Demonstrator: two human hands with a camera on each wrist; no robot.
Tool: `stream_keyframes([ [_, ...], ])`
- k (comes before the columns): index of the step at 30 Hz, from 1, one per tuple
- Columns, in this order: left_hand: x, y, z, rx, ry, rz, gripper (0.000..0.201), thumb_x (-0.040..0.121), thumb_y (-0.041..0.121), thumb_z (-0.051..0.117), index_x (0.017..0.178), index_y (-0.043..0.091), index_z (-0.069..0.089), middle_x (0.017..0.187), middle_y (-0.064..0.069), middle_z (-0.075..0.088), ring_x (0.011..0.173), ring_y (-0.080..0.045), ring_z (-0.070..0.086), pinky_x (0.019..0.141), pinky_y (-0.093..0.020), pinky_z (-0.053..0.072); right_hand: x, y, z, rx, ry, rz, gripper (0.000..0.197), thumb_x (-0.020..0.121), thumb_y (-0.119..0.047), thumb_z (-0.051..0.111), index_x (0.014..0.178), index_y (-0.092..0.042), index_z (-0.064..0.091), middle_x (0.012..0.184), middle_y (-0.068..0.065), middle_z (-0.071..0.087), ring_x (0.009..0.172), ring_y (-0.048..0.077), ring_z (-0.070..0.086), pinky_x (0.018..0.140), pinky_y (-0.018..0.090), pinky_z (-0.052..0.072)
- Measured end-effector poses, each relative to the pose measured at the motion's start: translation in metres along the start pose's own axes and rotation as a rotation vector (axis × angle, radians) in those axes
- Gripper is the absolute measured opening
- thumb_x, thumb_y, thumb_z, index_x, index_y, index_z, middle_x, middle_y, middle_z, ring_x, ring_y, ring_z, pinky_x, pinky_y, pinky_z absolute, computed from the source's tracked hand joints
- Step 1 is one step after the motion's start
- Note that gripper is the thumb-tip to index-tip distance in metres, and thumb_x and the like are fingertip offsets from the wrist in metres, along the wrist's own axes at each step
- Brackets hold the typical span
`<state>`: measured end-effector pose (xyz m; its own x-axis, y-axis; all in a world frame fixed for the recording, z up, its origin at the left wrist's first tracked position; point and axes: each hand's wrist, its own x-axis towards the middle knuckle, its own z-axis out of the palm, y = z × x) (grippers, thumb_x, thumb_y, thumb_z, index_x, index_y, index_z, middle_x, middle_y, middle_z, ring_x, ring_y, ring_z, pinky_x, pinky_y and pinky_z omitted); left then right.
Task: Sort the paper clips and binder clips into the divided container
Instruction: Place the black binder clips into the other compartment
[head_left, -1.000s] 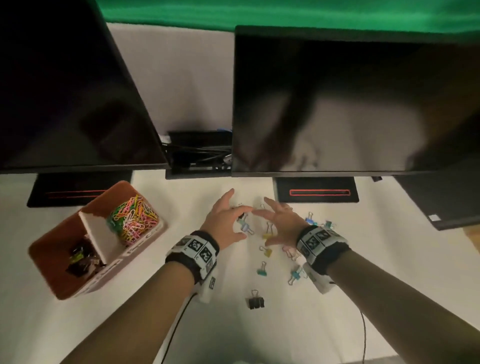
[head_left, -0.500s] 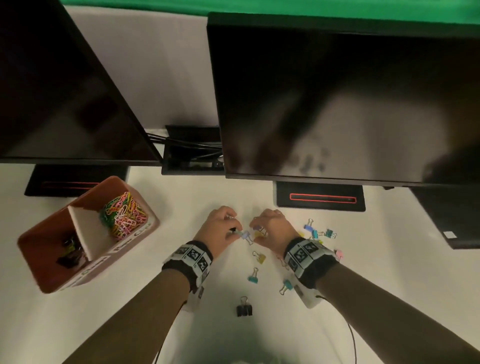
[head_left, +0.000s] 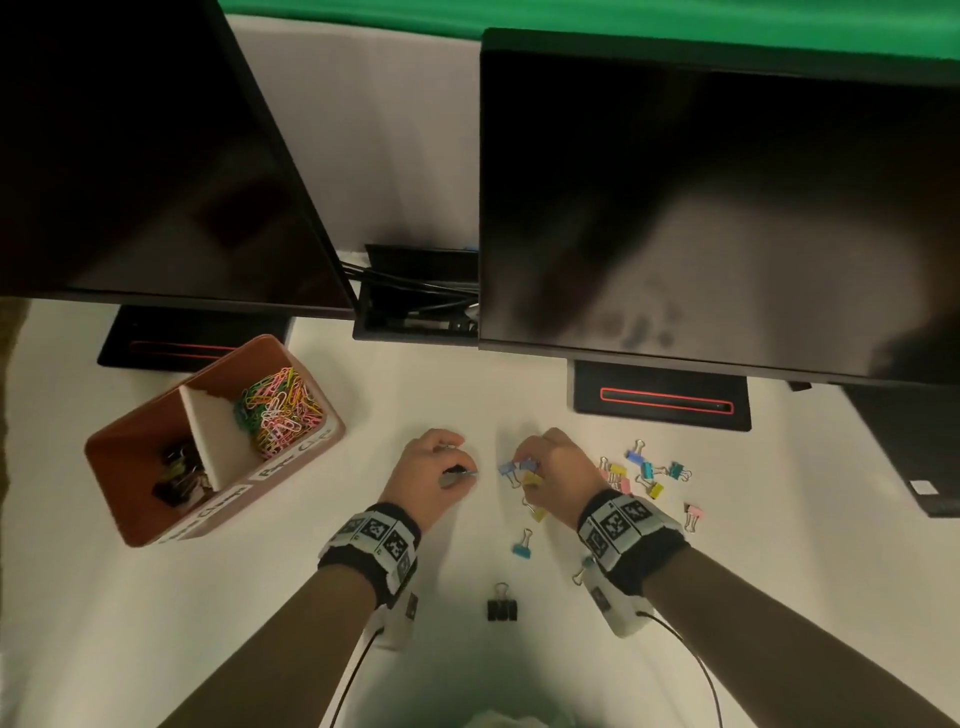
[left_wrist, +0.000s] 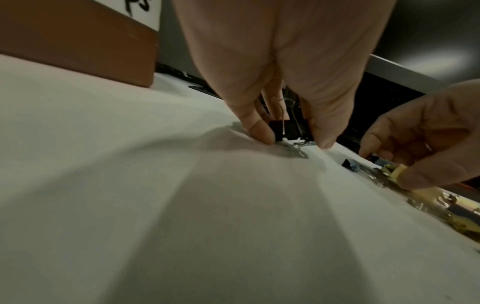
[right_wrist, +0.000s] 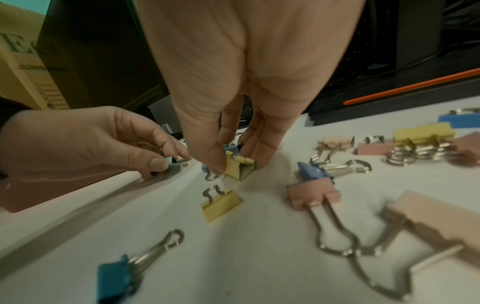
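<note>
My left hand (head_left: 461, 475) pinches a small black binder clip (left_wrist: 289, 130) between thumb and fingers, low against the white tabletop. My right hand (head_left: 524, 470) pinches a yellow binder clip (right_wrist: 237, 167), with a blue clip (right_wrist: 231, 148) tucked behind it under the fingers. Several loose coloured binder clips (head_left: 644, 474) lie to the right of that hand. The brown divided container (head_left: 130, 525) stands to the left. Its far compartment holds coloured paper clips (head_left: 280, 410) and its near one holds dark binder clips (head_left: 179, 475).
A black binder clip (head_left: 502, 609), a teal one (head_left: 522, 546) and a yellow one (head_left: 537, 513) lie between my wrists. Two dark monitors (head_left: 701, 208) overhang the back of the table on black stands (head_left: 662, 400). Wrist cables trail toward me.
Both hands went from spread open over the clips to curled and pinching. The left hand has drawn slightly left, apart from the right.
</note>
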<state>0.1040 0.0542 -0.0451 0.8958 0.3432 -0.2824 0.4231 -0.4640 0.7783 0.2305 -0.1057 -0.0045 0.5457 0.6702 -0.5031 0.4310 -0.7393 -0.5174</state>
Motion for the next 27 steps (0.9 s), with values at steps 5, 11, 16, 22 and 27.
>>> stream_keyframes([
  [5,-0.010,0.004,-0.015,-0.087,0.158,-0.015,0.010,0.077,0.012,0.071,0.084,0.019,0.072,0.104,0.009,0.058,0.091,-0.008,0.059,0.087,-0.026,0.050,-0.007,-0.006,-0.003,0.060,0.049,0.002,0.034,0.078,-0.008,0.067,0.109,-0.018,0.059,0.101,-0.004,0.047,0.081,0.013,0.054,0.062,0.007,0.041],
  [11,-0.042,0.025,-0.064,-0.184,0.285,0.072,0.017,0.077,0.008,0.072,0.085,0.023,0.070,0.101,0.003,0.063,0.085,-0.004,0.061,0.072,-0.014,0.051,-0.009,-0.050,-0.007,0.071,0.112,-0.178,0.035,0.077,-0.010,0.069,0.108,-0.021,0.060,0.101,-0.004,0.048,0.077,0.007,0.053,0.066,0.001,0.035],
  [16,-0.085,0.017,-0.136,-0.085,0.512,0.100,0.014,0.077,0.010,0.072,0.088,0.017,0.071,0.099,0.008,0.060,0.090,-0.001,0.059,0.072,-0.009,0.048,-0.001,-0.140,0.000,0.129,0.068,-0.413,0.034,0.077,-0.008,0.068,0.109,-0.017,0.059,0.107,0.004,0.049,0.083,0.014,0.056,0.076,0.011,0.045],
  [22,-0.128,-0.046,-0.212,-0.111,0.695,-0.190,0.013,0.077,0.016,0.072,0.085,0.026,0.068,0.100,-0.004,0.065,0.089,-0.013,0.063,0.086,-0.036,0.053,0.018,-0.257,0.048,0.161,-0.011,-0.630,0.029,0.077,-0.009,0.067,0.103,-0.019,0.059,0.111,0.004,0.048,0.092,0.018,0.052,0.083,0.026,0.046],
  [27,-0.136,-0.066,-0.236,-0.181,0.649,-0.283,0.021,0.084,0.036,0.054,0.102,0.038,0.065,0.113,-0.003,0.062,0.102,-0.021,0.062,0.091,-0.048,0.051,0.033,-0.297,0.075,0.129,-0.100,-0.623,0.041,0.082,-0.014,0.066,0.120,-0.022,0.054,0.121,0.005,0.047,0.106,0.021,0.053,0.095,0.031,0.045],
])
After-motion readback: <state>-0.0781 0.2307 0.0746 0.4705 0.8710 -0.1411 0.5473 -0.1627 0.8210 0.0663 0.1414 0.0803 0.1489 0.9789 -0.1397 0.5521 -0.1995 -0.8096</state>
